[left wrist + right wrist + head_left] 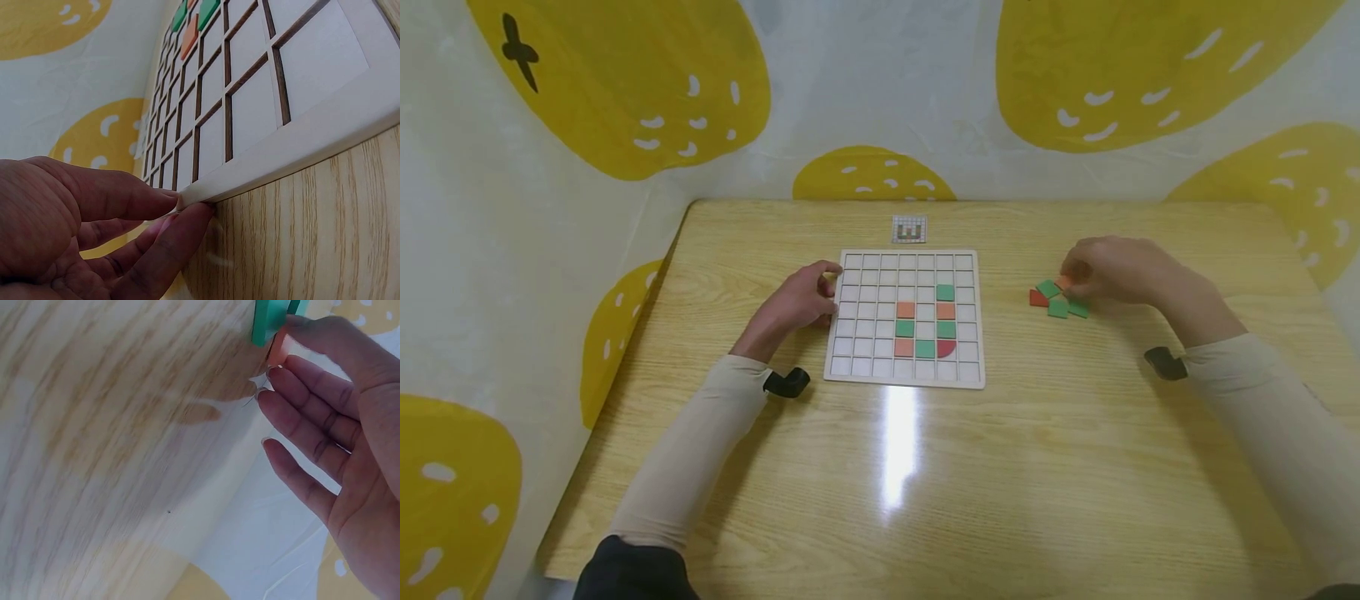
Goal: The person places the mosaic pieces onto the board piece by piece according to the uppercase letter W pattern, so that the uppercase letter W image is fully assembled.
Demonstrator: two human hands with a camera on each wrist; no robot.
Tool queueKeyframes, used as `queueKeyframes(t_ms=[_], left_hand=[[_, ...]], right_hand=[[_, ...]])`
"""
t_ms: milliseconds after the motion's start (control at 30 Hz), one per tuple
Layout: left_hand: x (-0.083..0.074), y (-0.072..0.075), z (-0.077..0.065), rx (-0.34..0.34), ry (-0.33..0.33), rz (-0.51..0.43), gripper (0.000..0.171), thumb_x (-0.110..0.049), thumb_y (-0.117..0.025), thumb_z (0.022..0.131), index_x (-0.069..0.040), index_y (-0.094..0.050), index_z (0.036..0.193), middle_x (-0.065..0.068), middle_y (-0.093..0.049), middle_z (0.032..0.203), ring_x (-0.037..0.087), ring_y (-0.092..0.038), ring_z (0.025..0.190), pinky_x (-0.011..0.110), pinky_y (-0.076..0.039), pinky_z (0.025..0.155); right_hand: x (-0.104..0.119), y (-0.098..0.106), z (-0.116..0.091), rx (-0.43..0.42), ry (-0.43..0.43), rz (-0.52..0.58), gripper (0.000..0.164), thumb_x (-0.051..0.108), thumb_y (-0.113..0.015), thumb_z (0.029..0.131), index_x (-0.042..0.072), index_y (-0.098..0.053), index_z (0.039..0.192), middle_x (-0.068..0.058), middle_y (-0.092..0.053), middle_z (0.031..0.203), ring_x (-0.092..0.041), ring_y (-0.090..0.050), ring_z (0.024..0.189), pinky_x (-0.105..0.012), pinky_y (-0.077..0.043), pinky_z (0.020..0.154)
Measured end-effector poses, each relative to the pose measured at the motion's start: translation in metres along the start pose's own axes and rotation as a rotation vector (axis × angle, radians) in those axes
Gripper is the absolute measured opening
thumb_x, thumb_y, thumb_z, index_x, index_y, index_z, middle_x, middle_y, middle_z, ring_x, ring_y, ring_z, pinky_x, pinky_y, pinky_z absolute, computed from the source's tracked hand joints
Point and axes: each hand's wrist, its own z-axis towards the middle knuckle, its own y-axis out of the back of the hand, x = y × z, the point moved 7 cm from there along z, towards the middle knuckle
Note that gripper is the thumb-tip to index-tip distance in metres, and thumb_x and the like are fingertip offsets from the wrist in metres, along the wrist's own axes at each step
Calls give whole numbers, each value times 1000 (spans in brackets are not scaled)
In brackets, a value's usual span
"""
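A white square grid board (pixel 869 293) lies on the table with several green, orange and red tiles in its cells, including a red round-cornered tile (pixel 946 348). At its left edge, my left hand (pixel 801 298) pinches the rim (pixel 300 140) between thumb and fingertip. Off to the right of the board, my right hand (pixel 1120 267) pinches an orange tile (pixel 278 350) between thumb and fingers. That tile is at a small loose pile, which has a red tile (pixel 1038 298) and several green tiles (pixel 1057 309). The right hand's other fingers are loosely bent and spread.
Just behind the board lies a small card (pixel 909 229) printed with a grid and a dark E-like figure. The wooden table (pixel 1000 467) meets a fruit-patterned cloth (pixel 880 83) at the back and left. A bright reflection falls in front of the board.
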Motion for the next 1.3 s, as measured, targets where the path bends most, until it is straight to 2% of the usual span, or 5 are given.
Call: queueKeyframes(t_ms=[333, 533, 733, 1100, 1300], left_hand=[[-2, 0, -1, 6, -3, -15, 65, 10, -61, 92, -7, -41, 151, 15, -49, 110, 26, -55, 88, 34, -59, 74], [-2, -1, -1, 7, -1, -12, 65, 9, -61, 92, -8, -41, 151, 15, -49, 109, 26, -55, 87, 34, -59, 73], [-2, 0, -1, -3, 8, 15, 65, 9, -62, 92, -8, -41, 152, 15, -50, 110, 26, -55, 88, 32, -57, 72], [-3, 0, -2, 0, 10, 6, 65, 9, -62, 92, -8, -41, 151, 15, -50, 110, 26, -54, 88, 33, -57, 73], [-3, 0, -2, 3, 17, 3, 65, 9, -62, 92, -8, -41, 151, 14, -49, 110, 26, -54, 90, 33, -57, 74]], right_hand=[[4, 6, 1, -60, 47, -16, 6, 24, -74, 88, 24, -71, 93, 8, -68, 87, -14, -63, 84, -42, -51, 69], [12, 12, 2, -103, 108, 2, 5, 23, -73, 89, 25, -70, 93, 8, -67, 87, -14, -64, 84, -40, -51, 71], [24, 17, 6, -83, 125, 18, 7, 24, -73, 90, 25, -70, 96, 8, -70, 92, -14, -65, 89, -42, -52, 74], [41, 21, 18, -83, 157, 37, 9, 31, -71, 92, 25, -70, 99, 7, -70, 95, -15, -65, 92, -42, -52, 77], [53, 25, 24, -81, 188, 27, 11, 26, -73, 90, 22, -71, 100, 6, -70, 94, -16, -65, 91, -41, -52, 79]])
